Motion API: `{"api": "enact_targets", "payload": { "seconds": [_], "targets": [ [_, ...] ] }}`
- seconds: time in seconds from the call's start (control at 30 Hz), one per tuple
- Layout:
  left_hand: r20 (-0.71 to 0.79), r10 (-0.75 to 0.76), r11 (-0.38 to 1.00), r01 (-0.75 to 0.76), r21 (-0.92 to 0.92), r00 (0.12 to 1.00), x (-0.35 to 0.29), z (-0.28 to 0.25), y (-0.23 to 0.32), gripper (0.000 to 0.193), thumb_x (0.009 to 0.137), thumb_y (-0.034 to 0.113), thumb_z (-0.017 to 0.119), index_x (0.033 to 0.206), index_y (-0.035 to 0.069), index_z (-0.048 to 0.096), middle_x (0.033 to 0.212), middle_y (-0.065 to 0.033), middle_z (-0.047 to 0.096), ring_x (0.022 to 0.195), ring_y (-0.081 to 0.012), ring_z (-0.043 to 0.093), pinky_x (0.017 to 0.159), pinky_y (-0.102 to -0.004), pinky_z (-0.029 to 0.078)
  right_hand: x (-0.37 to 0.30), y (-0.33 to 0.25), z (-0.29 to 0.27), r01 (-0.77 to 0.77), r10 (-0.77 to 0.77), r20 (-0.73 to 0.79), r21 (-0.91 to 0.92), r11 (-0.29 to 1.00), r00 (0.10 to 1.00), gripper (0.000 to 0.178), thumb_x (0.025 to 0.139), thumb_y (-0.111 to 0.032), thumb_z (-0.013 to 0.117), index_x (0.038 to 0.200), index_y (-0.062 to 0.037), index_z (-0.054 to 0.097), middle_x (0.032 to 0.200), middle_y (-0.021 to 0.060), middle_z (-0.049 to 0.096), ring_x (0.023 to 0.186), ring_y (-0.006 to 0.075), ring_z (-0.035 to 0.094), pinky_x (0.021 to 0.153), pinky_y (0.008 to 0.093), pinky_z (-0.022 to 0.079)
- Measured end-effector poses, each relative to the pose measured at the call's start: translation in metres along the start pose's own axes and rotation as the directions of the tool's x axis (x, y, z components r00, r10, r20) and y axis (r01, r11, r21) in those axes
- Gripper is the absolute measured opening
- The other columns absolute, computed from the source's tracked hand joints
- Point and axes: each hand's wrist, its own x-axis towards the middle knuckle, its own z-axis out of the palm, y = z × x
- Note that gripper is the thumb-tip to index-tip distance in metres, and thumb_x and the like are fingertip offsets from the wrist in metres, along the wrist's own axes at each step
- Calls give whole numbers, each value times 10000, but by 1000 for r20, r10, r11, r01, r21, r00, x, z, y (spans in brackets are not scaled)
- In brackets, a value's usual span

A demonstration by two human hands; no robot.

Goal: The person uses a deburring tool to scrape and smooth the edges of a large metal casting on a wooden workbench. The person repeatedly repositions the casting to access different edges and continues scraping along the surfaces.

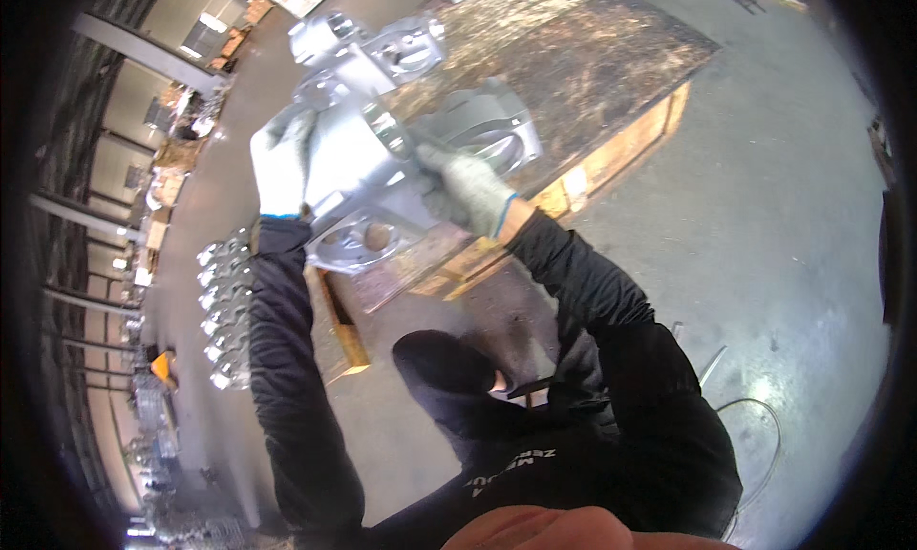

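A silvery machined metal casting [349,158] with a rounded body and a bored opening is between my two hands at the near left end of a wooden workbench. My left hand [281,163], in a pale glove, grips its left side. My gloved right hand [470,189] closes on its right edge, the thumb upward and the other fingers partly hidden. A flange with a round hole [355,244] shows below the body; glare hides whether it belongs to the same casting. Just beyond my right hand, a similar grey casting [495,120] with a large opening rests on the bench.
More silvery castings [377,53] stand at the far left of the worn, dark-topped wooden bench [611,43]. Rows of shiny metal parts [224,311] are on the left. An orange object [162,366] lies farther left. On the grey floor at right is a thin hose [772,421].
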Motion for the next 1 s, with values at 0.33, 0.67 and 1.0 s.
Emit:
{"api": "enact_targets", "payload": {
  "seconds": [0.33,0.67,1.0],
  "targets": [
    [84,-105,962,122,-246,991,0,2,3,243,1039,52,613,1190,-71,759,1144,-112,782,1038,-172,698,975,-312,527,1,-34,-20,-171,179,17,-214,962,984,350,1119,-373,544,1349,-136,659,723,-17,598,470,68,511,383,231,390],
    [23,-230,941,228,-250,973,6,2,-17,271,1052,87,642,1262,-72,707,1155,-95,749,1034,-151,672,939,-287,526,2,-87,-4,-15,83,161,-385,923,984,281,1041,-348,638,997,-84,721,813,-14,670,535,94,539,446,299,440],
    [3,-16,993,17,-115,1000,1,11,5,305,1062,83,618,1338,-28,685,1244,-108,733,1120,-144,656,1014,-278,505,36,-93,-25,-5,127,231,-466,885,965,306,1097,-320,629,1269,-74,692,805,-31,707,663,47,682,537,219,565]
  ]
}}
